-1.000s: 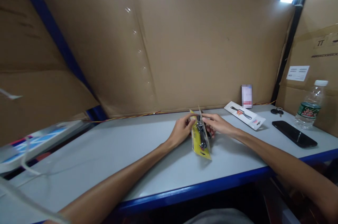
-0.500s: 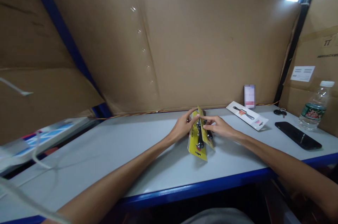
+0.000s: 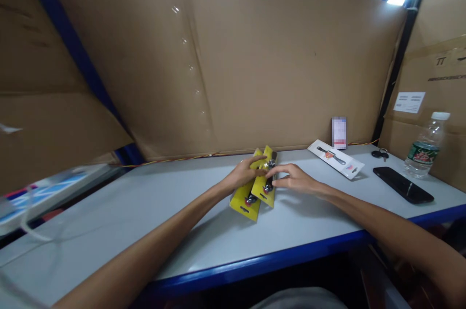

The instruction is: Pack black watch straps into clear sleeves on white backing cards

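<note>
Yellow packs [image 3: 255, 187] now lie flatter on the grey table [image 3: 145, 212].

Dim warm light, ceiling glare, blurred edges

Both hands [image 3: 271, 178] touch two yellow packs [image 3: 255, 187].

Two blister cards [image 3: 255, 187] under my hands: bright yellow, dark tools with red ends inside. Worktop [image 3: 145, 221] pale grey, blue front edge. Brown cardboard [image 3: 273, 71] behind. White card [image 3: 335, 159] with a black tool, red mark. Black phone [image 3: 403, 184]. Clear bottle [image 3: 425, 145], green-and-red label, white cap.
</note>
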### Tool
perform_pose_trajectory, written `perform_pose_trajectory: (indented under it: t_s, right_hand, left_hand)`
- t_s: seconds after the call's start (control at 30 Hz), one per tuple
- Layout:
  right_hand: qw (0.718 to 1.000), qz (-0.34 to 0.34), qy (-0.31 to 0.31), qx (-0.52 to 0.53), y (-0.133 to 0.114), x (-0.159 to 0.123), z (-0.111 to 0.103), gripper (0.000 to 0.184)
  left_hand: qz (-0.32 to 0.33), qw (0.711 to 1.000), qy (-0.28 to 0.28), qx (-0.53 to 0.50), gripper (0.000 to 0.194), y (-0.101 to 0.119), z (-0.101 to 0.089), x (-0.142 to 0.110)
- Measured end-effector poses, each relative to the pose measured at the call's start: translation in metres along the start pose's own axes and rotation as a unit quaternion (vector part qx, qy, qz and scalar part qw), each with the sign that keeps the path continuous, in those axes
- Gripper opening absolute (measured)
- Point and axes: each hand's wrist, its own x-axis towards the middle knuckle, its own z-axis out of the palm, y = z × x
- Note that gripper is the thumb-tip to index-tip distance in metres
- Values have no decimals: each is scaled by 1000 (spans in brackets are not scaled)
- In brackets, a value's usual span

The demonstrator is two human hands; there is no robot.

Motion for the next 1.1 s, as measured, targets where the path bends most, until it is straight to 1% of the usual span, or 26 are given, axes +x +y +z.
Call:
perform_pose_trajectory:
  t_s: [0.1,0.13,0.17,0.2,0.23,0.27,0.3,0.33,0.37,0.43,0.47,0.53,0.57,0.63,0.73,0.8,0.87,0.93,1.0,1.1]
  right_hand:
    - [1000,-7,-18,-24,-5,3,-9,20]
    - [998,1,-15,-57,-7,4,-14,21]
    - [994,15,0,-111,-9,4,-23,22]
    - [982,36,26,-185,-10,2,-33,22]
    - [958,66,60,-271,-12,0,-45,23]
    - [924,99,98,-357,-12,-3,-58,24]
    - [883,137,122,-432,-12,-7,-73,26]
    - [843,189,142,-483,-11,-10,-87,28]
    - [809,238,151,-516,-9,-14,-101,30]
    - [763,341,128,-535,-3,-19,-123,34]
    - [748,385,111,-529,1,-21,-131,37]
    - [734,435,85,-514,7,-22,-140,40]
    - [735,445,77,-507,9,-22,-141,40]
    - [749,443,69,-488,11,-21,-142,35]
    - [787,419,74,-447,12,-17,-139,26]
    - [816,395,78,-415,13,-15,-136,23]
    - [844,374,66,-379,13,-12,-134,19]
    - [865,355,49,-350,14,-10,-132,15]
    - [876,337,37,-343,14,-9,-133,14]
    - [876,299,25,-376,14,-10,-136,24]
  left_hand:
    - [-25,1000,-11,-3,75,2,0,-1]
    - [-30,999,-10,0,75,3,0,-1]
    - [-35,999,-8,5,75,3,0,0]
    - [-38,999,-5,10,74,3,1,0]
    - [-40,999,-2,16,73,3,1,1]
    - [-39,999,0,21,72,2,1,2]
    - [-38,999,3,25,72,2,1,2]
    - [-36,999,3,27,71,1,2,3]
    - [-35,999,5,28,70,0,2,4]
    - [-34,999,10,31,70,-1,2,5]
    - [-31,999,13,31,69,-2,2,5]
    - [-24,999,18,32,69,-2,2,6]
    - [-20,999,19,34,69,-2,2,6]
    - [-19,999,19,40,67,-2,3,5]
    - [-25,998,21,45,67,0,3,3]
    - [-21,999,24,39,67,0,3,3]
    - [-15,999,24,38,67,0,3,3]
    - [-15,999,19,43,68,0,2,3]
    - [-17,999,16,46,67,-1,2,2]
    - [-19,999,15,38,67,0,2,1]
